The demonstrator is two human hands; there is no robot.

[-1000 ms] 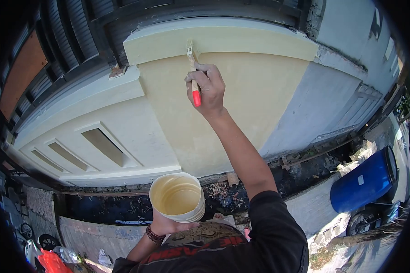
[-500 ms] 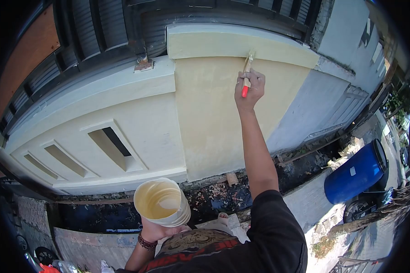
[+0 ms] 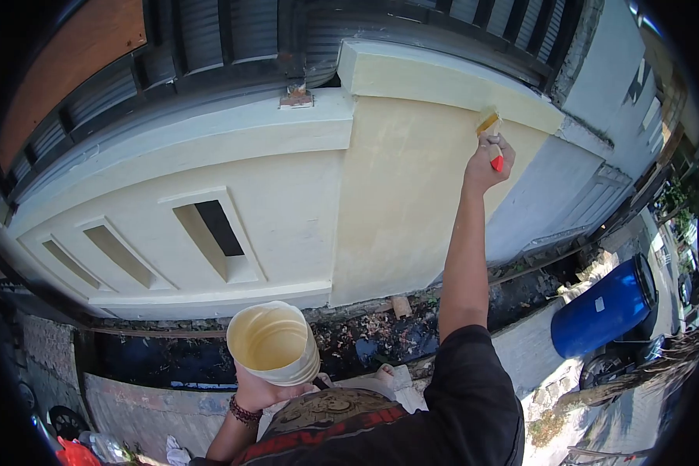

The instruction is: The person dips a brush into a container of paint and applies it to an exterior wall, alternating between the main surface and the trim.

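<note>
Right hand (image 3: 485,163) shut tight around the brush (image 3: 491,136), up high near the right edge of the yellow pillar (image 3: 404,194). Brush tilted, hairs up and left against the ledge. Left hand (image 3: 260,388) down low, wrapped under the paint bucket (image 3: 272,342), well apart.

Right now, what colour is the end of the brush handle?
Red. The brush handle's tip pokes out of the right hand, clearest in the head view.
</note>
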